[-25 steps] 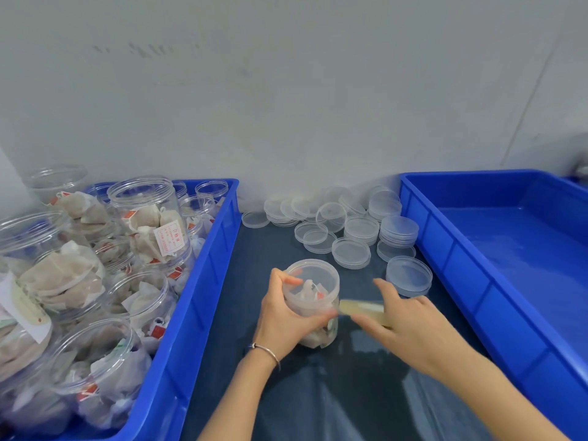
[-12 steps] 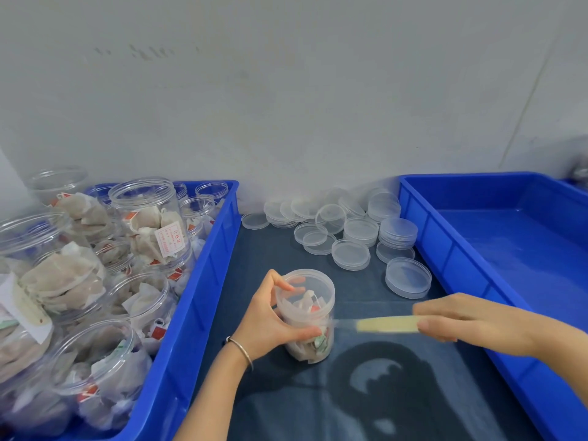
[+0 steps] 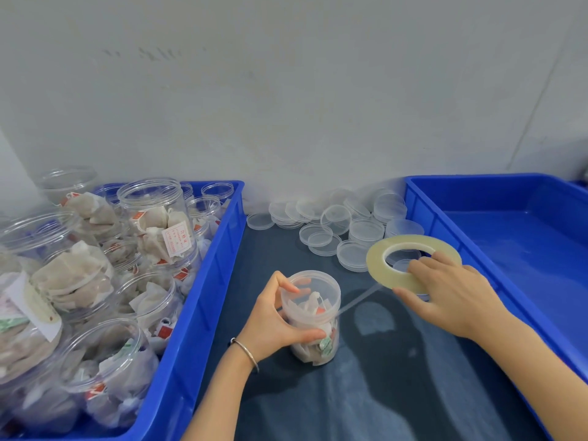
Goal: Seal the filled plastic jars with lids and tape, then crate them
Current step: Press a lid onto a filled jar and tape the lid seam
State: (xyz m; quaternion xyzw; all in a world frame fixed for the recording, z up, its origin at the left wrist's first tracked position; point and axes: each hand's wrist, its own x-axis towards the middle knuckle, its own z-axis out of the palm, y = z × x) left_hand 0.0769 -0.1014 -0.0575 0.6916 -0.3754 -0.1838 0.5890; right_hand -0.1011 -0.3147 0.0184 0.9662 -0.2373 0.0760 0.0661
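A small clear jar [image 3: 313,316] filled with tea bags stands on the dark table, a translucent lid [image 3: 310,283] on top. My left hand [image 3: 276,316] grips the jar from its left side, thumb across the front. To the right, my right hand [image 3: 451,294] holds a roll of clear tape [image 3: 410,262] tilted flat toward me. A thin strip of tape [image 3: 358,300] stretches from the roll down to the jar just below the lid.
A blue crate [image 3: 203,281] at left is packed with open filled jars [image 3: 152,218]. Loose clear lids [image 3: 343,227] lie in stacks at the back of the table. Another blue crate [image 3: 515,237] stands at right with nothing visible inside.
My right hand pulled the tape roll away to the right and up, drawing out a longer strip, and turned the roll so its face shows. The left hand kept hold of the jar.
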